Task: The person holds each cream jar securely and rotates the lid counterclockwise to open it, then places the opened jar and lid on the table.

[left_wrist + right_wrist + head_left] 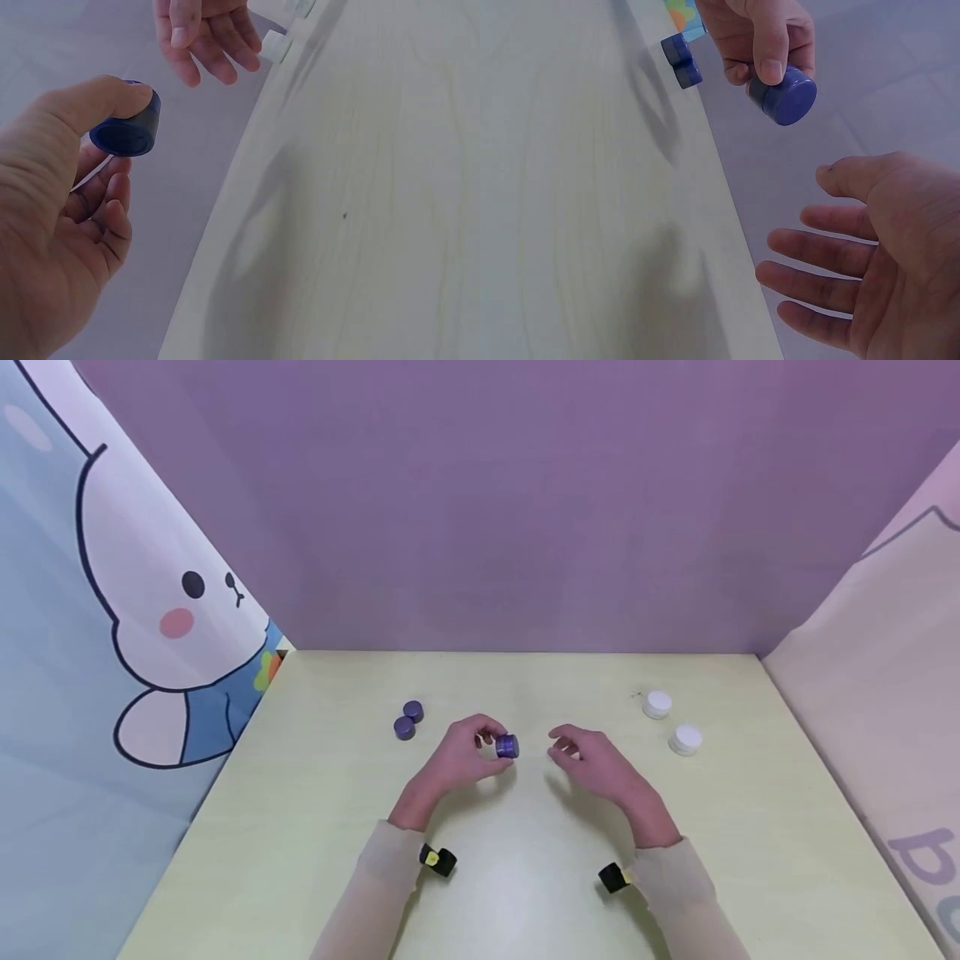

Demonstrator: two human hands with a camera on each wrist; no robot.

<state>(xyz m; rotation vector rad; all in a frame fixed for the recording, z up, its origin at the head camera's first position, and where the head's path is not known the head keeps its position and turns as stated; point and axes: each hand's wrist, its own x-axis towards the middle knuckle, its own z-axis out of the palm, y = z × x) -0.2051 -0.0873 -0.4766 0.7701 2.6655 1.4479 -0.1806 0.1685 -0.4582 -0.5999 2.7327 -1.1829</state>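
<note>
A small dark purple-blue lidded jar (507, 746) is pinched between the thumb and fingers of my left hand (468, 752), lifted off the table and tipped on its side. In the left wrist view the same jar (127, 124) looks deep blue. To its right my right hand (592, 762) hovers above the table, holding nothing. The right wrist view shows that hand's fingers (821, 251) spread and slightly bent, apart from the jar (784, 96).
Two more purple jars (405, 727) stand close together at the left of the pale wooden table (315, 827). Two white jars (686, 740) stand apart on the right. A purple backdrop (510, 510) rises behind, with printed cloths (172, 635) at the sides.
</note>
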